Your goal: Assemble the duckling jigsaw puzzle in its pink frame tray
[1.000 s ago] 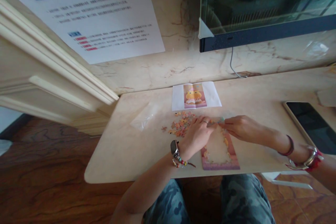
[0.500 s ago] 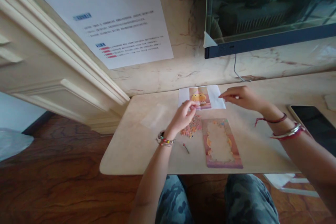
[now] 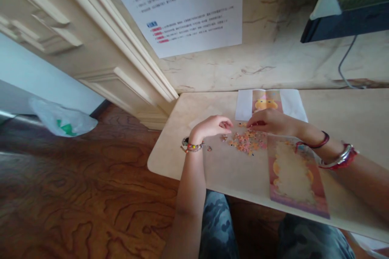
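Observation:
A loose pile of small orange and pink jigsaw pieces (image 3: pixel 247 142) lies on the table. At the pile's left edge, my left hand (image 3: pixel 214 125) is closed with curled fingers; anything inside them is hidden. My right hand (image 3: pixel 270 122) reaches in from the right, its fingertips pinched together over the pile's upper edge, and what they hold is too small to make out. Below that hand lies the puzzle frame board (image 3: pixel 294 170) with a pale blank middle and a pink-orange border. Partly covered by the right hand is a folded picture sheet (image 3: pixel 267 99) showing a yellow figure.
The cream table (image 3: pixel 179 145) meets a marbled wall. A printed notice (image 3: pixel 194 12) hangs on it, beside a dark screen (image 3: pixel 349 20) with a hanging cable (image 3: pixel 342 66). Panelled woodwork (image 3: pixel 121 68) rises at the left, and a plastic bag (image 3: pixel 65 117) sits beyond it.
My right hand has come left from beside the picture sheet to the pile. My left hand has drawn back left and down off the sheet. The view has swung left and closer.

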The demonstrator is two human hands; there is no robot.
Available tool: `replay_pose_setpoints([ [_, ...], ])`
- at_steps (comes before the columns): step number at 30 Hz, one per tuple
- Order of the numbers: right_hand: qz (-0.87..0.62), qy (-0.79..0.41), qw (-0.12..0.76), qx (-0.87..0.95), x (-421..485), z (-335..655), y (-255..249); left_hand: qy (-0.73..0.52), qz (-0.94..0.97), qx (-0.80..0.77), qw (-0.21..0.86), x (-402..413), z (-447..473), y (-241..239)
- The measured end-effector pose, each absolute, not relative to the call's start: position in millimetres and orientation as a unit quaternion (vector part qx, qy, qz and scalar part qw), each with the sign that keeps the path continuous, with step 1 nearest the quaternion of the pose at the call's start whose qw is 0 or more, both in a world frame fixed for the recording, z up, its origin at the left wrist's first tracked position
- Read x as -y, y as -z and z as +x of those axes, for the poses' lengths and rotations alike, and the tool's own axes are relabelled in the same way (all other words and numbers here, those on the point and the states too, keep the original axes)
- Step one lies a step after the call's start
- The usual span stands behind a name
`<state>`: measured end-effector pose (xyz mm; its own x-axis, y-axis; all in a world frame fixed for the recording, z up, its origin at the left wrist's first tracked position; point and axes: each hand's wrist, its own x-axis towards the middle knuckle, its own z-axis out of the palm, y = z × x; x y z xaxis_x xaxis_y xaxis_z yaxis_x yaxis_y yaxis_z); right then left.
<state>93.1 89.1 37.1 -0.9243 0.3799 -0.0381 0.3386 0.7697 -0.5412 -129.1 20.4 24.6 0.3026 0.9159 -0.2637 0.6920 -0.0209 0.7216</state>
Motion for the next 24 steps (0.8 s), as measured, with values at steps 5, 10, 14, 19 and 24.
replay_pose_setpoints([
  [5,-0.175,-0.252,0.023,0.952,-89,92,-33,-0.142,0.693,-0.600,0.373,-18,-129,-27],
  [10,-0.239,-0.236,0.054,0.940,-99,98,-29,-0.136,0.696,-0.612,0.350,-19,-126,-24],
  [14,-0.254,-0.232,0.036,0.938,-105,99,-24,-0.126,0.703,-0.620,0.324,-19,-122,-23],
  [19,-0.212,-0.249,0.011,0.945,-103,99,-18,-0.137,0.719,-0.609,0.306,-20,-113,-24],
  [24,-0.191,-0.294,-0.012,0.936,-98,97,-22,-0.157,0.766,-0.559,0.277,-22,-91,-22],
])
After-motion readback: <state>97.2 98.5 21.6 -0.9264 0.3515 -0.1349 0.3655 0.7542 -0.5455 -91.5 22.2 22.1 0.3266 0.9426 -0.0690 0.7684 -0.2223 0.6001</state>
